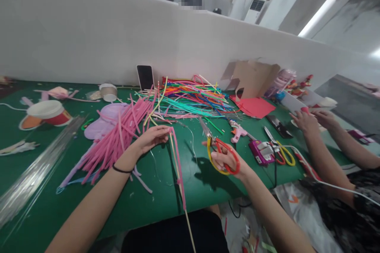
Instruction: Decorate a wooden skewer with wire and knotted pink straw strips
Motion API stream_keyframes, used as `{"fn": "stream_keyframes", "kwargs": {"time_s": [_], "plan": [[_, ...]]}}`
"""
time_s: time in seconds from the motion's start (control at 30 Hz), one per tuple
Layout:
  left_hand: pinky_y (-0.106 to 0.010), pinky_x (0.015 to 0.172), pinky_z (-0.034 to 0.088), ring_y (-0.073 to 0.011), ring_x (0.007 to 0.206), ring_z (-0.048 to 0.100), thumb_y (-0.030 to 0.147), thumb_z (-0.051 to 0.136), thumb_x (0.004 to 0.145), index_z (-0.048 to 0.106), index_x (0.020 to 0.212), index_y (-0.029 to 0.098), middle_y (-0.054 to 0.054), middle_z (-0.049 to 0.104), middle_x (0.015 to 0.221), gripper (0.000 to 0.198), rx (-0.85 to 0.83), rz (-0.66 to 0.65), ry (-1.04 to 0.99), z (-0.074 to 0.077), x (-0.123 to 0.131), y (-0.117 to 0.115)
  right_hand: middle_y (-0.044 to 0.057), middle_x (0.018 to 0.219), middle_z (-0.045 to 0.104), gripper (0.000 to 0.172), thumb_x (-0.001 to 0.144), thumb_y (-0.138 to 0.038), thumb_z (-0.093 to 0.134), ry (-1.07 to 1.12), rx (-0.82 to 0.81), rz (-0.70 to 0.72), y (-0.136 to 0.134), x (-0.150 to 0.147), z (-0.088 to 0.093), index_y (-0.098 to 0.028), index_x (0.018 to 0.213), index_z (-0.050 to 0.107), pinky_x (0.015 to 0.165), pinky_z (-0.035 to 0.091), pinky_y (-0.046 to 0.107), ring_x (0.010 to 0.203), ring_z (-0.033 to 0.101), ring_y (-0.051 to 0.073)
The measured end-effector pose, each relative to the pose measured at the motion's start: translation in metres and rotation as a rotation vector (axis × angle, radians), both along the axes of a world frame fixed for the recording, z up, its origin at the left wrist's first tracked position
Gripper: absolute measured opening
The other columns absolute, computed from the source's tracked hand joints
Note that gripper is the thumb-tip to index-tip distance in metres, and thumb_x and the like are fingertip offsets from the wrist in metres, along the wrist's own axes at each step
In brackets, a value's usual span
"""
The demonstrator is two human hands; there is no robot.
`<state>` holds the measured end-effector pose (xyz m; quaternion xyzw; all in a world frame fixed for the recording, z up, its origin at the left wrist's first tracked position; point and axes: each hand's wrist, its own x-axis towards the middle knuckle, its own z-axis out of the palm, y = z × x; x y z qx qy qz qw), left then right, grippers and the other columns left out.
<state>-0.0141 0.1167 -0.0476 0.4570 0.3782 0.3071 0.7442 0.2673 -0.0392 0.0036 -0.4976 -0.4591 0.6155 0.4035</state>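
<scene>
My left hand [154,138] pinches the top of a pink fuzzy strip [179,166], which hangs down beside a thin wooden stick [189,225]. A small pink knot shows partway down the strip. To the right, my right hand [222,158] has its fingers in the red and yellow handles of a pair of scissors [210,136], whose blades point up and left. The scissors are apart from the strip. Left of my left hand lies a large bundle of pink strips [118,136].
Multicoloured strips [190,101] lie at the back beside a phone [145,77]. On the right are a pink glue gun [238,131], a purple power strip [259,152], more scissors [285,154] and another person's hands [308,122]. Clear rods [41,170] lie left.
</scene>
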Motion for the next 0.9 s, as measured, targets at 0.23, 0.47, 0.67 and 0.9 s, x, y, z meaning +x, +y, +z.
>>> {"fn": "stream_keyframes", "kwargs": {"time_s": [0.23,0.47,0.67,0.9], "plan": [[-0.022,0.067,0.056,-0.0114,0.074,0.067,0.032,0.079,0.076,0.07,0.093,0.017,-0.003,0.07,0.084,0.024,-0.029,0.0,-0.061,-0.002,0.004,-0.004,-0.001,0.078,0.064,0.041,0.073,-0.043,0.08,-0.271,0.233,-0.101,0.004,-0.016,0.013,-0.024,0.095,0.051,0.068,0.051,0.031,0.07,0.064,0.018],[-0.022,0.075,0.056,-0.011,0.076,0.068,0.028,0.079,0.077,0.072,0.09,0.017,-0.004,0.073,0.083,0.019,-0.057,0.025,-0.09,-0.007,0.004,-0.002,0.0,0.073,0.065,0.029,0.083,-0.046,0.069,-0.603,0.345,-0.18,0.016,-0.012,0.026,-0.023,0.095,0.056,0.065,0.051,0.033,0.064,0.062,0.018],[-0.023,0.077,0.056,-0.0115,0.076,0.068,0.028,0.081,0.075,0.074,0.089,0.016,-0.004,0.073,0.082,0.02,-0.067,0.044,-0.117,-0.009,0.004,-0.001,0.001,0.082,0.071,0.048,0.077,-0.044,0.075,-0.223,0.376,-0.38,0.02,-0.015,0.023,-0.025,0.118,0.059,0.06,0.058,0.031,0.061,0.067,0.016],[-0.026,0.08,0.055,-0.0126,0.076,0.068,0.026,0.08,0.075,0.073,0.089,0.014,-0.005,0.074,0.08,0.019,-0.06,0.055,-0.126,-0.012,0.004,-0.001,0.001,0.067,0.07,0.039,0.077,-0.053,0.074,-0.635,0.523,-0.293,0.028,0.001,0.031,-0.02,0.096,0.066,0.061,0.054,0.029,0.061,0.068,0.019]]}}
